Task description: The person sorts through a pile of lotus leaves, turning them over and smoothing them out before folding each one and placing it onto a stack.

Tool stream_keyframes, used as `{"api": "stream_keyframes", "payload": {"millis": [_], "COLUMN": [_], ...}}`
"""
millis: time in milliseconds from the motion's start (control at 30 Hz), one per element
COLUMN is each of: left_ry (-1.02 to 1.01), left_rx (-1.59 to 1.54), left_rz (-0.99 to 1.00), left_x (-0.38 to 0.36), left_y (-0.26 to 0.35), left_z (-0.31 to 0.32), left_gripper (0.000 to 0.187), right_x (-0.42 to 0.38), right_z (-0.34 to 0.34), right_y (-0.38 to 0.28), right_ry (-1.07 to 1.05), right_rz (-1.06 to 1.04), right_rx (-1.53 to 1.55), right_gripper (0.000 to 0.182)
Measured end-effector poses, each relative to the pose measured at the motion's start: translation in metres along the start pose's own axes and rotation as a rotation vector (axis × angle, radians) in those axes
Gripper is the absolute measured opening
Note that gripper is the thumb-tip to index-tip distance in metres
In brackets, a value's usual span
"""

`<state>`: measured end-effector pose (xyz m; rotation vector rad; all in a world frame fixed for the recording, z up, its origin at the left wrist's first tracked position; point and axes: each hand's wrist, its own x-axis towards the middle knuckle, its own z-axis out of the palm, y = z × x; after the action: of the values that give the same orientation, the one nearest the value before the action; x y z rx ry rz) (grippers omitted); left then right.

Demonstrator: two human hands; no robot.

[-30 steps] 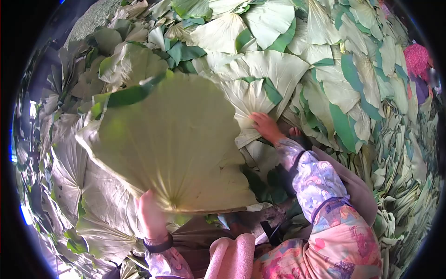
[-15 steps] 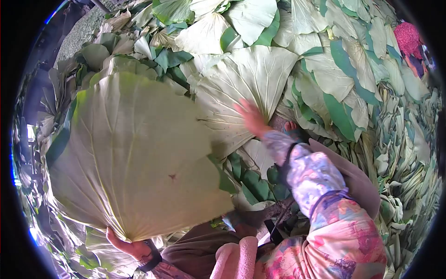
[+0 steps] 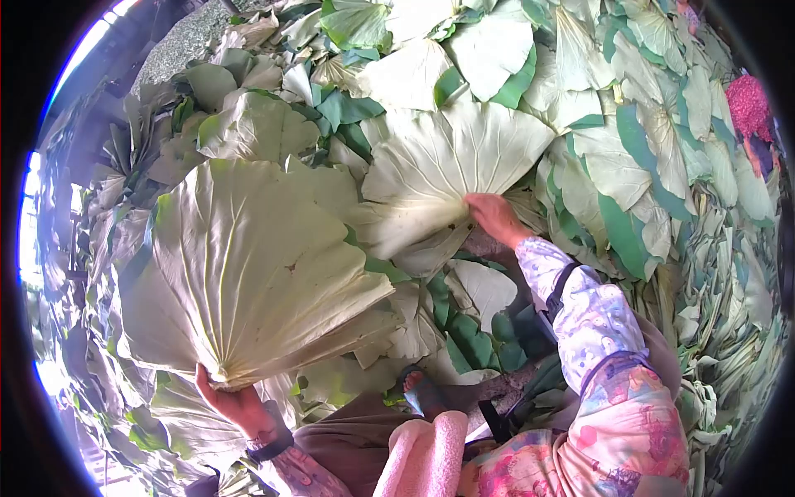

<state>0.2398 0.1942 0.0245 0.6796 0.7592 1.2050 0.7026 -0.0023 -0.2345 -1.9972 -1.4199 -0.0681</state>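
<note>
At lower left my left hand [image 3: 240, 407] is closed round the pointed base of a large folded lotus leaf [image 3: 240, 265]. Its pale, veined side faces me, a small brown spot shows on it, and layered edges show along its lower right. Farther forward, my right hand [image 3: 497, 217] pinches the gathered base of another lotus leaf [image 3: 455, 157], which fans out pale and ribbed away from the fingers. The left edge of that leaf lies close to the leaf in my left hand. My thumb on the left is against the leaf's underside point.
Lotus leaves [image 3: 489, 54] lie heaped all round, pale green with darker undersides. Tightly layered leaves [image 3: 737, 306] fill the right side. A sandalled foot [image 3: 424, 391] is below me, and a pink towel [image 3: 426, 455] hangs in front. Another person [image 3: 749, 108] in pink headwear is at far right.
My right hand went from lying spread over the far leaf to gripping its base. The leaf in my left hand has lowered and tilted, showing more of the pile behind it.
</note>
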Motion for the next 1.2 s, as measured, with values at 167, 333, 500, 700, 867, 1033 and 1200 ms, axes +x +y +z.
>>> {"api": "stream_keyframes", "payload": {"millis": [167,333,500,700,867,1033,1200], "left_ry": [-0.053,-0.053,0.097,-0.102,-0.202,-0.288,-0.347], "left_rx": [-0.1,-0.182,0.048,0.244,0.035,-0.065,0.151], "left_rz": [0.021,-0.005,0.003,-0.013,-0.164,-0.156,-0.123], "left_x": [-0.006,-0.009,-0.034,-0.054,-0.047,-0.055,-0.079], "left_y": [0.009,0.011,0.003,-0.027,-0.045,-0.034,-0.002], "left_z": [-0.006,-0.021,0.006,0.021,0.029,0.015,0.018], "left_gripper": [0.029,0.022,0.027,0.024,0.024,0.03,0.035], "right_x": [0.076,0.084,0.095,0.118,0.066,0.053,0.049], "right_z": [-0.065,-0.116,-0.143,-0.16,-0.098,-0.089,-0.095], "right_y": [0.003,0.024,-0.024,-0.242,-0.374,-0.391,-0.403], "right_ry": [0.396,0.541,0.704,0.502,0.086,-0.121,-0.224], "right_rz": [0.509,0.641,0.55,0.136,-0.445,-0.413,-0.537], "right_rx": [0.041,0.258,0.745,0.403,0.159,0.246,0.291], "right_gripper": [0.026,0.034,0.034,0.025,0.037,0.039,0.035]}}
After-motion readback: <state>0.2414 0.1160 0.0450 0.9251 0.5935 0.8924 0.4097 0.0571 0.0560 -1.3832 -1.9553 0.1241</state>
